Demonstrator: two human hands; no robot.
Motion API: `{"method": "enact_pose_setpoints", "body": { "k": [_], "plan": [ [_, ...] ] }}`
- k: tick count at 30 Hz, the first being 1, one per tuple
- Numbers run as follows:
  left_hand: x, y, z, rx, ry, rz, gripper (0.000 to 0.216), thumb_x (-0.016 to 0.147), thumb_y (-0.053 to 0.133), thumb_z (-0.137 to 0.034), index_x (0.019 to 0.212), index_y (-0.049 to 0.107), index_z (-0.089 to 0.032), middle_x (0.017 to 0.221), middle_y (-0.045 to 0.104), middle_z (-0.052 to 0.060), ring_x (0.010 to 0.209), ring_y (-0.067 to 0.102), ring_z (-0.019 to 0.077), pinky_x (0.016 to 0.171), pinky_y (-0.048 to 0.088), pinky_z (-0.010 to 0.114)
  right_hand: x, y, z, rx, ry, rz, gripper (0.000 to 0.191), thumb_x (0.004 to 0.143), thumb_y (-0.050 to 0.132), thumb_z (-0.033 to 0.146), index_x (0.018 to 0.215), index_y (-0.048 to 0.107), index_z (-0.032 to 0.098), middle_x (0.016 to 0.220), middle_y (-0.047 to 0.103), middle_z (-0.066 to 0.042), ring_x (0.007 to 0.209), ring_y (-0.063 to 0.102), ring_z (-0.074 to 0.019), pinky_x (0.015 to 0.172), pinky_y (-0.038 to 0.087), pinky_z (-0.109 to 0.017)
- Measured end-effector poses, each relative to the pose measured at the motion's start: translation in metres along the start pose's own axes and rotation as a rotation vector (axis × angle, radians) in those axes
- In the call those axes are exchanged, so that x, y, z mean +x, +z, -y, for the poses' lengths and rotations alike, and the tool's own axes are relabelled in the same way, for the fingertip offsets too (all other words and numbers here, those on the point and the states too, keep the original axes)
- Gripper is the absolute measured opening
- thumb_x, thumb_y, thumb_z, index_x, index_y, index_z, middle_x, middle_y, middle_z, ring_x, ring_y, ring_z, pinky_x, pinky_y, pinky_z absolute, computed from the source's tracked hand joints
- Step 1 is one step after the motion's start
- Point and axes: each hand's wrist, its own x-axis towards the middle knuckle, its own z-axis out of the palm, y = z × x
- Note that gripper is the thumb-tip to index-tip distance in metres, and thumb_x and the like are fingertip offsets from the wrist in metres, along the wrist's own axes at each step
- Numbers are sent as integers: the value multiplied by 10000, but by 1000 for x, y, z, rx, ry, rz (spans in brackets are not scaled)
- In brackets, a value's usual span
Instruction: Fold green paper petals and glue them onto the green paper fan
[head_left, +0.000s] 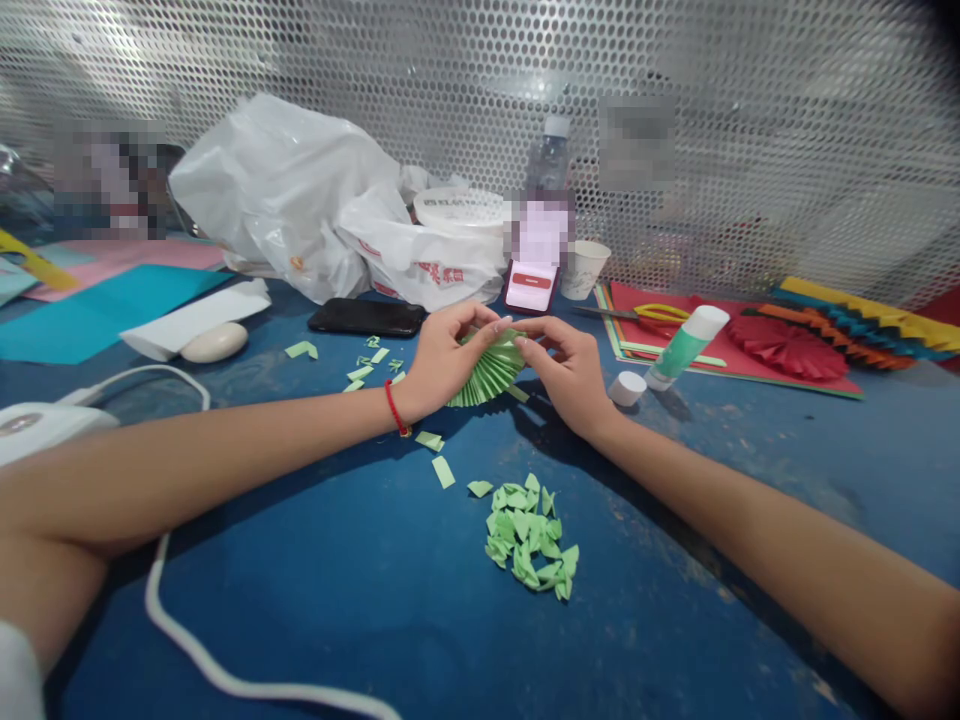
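Between both hands is a pleated green paper fan (pixel 489 374), held just above the blue table. My left hand (pixel 448 357), with a red cord bracelet at the wrist, grips its left and upper part. From the other side my right hand (pixel 568 370) pinches the fan's upper right edge with thumb and fingers. Part of the fan is hidden behind the fingers. Nearer to me lies a pile of small folded green paper pieces (pixel 529 535). Loose green paper scraps (pixel 443 471) are scattered by the left forearm.
A glue stick (pixel 686 348) stands beside its white cap (pixel 628 388). Yellow-handled scissors (pixel 660 314) and a red paper fan (pixel 787 347) rest on coloured sheets. A black phone (pixel 366 316), lit phone (pixel 531 285), paper cup (pixel 585 268) and plastic bags (pixel 281 200) line the back. A white cable (pixel 217 670) crosses the front left.
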Motion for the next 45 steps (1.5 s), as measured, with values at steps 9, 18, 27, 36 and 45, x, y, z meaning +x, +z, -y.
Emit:
{"method": "enact_pose_setpoints", "body": {
  "k": [9,18,27,36,45],
  "plan": [
    [-2,1,3,-12,-49,34,225,780,755,-381,809,651,-184,777,679,25,687,620,157,645,480,276,3,1,-9,18,2,-47,212,870,587,257,881,794,215,842,746,-44,727,607,-169,700,486,-319],
    [-2,-1,1,361,325,-61,100,800,728,-268,781,652,-205,952,644,41,965,624,209,910,494,374,1,3,-9,-61,-36,-66,209,872,596,232,899,798,186,819,759,-42,692,622,-159,678,478,-292],
    [-2,-2,4,327,303,-60,111,781,725,-284,719,673,-207,857,655,40,892,646,226,860,503,403,-6,4,1,-291,-180,-37,217,930,583,248,973,790,198,779,684,-28,666,597,-143,620,435,-265],
    [-2,-2,3,277,291,-53,108,769,749,-278,707,693,-208,842,689,40,883,655,217,857,516,398,-4,4,-4,-273,-194,-42,197,922,590,217,952,783,191,804,712,-29,691,618,-148,644,449,-269],
    [-2,-2,3,262,290,-44,111,768,756,-262,699,687,-211,860,727,50,903,663,229,880,503,424,-3,3,-3,-242,-156,-50,189,904,609,205,939,794,188,794,741,-29,699,633,-147,659,453,-269]
  ]
}}
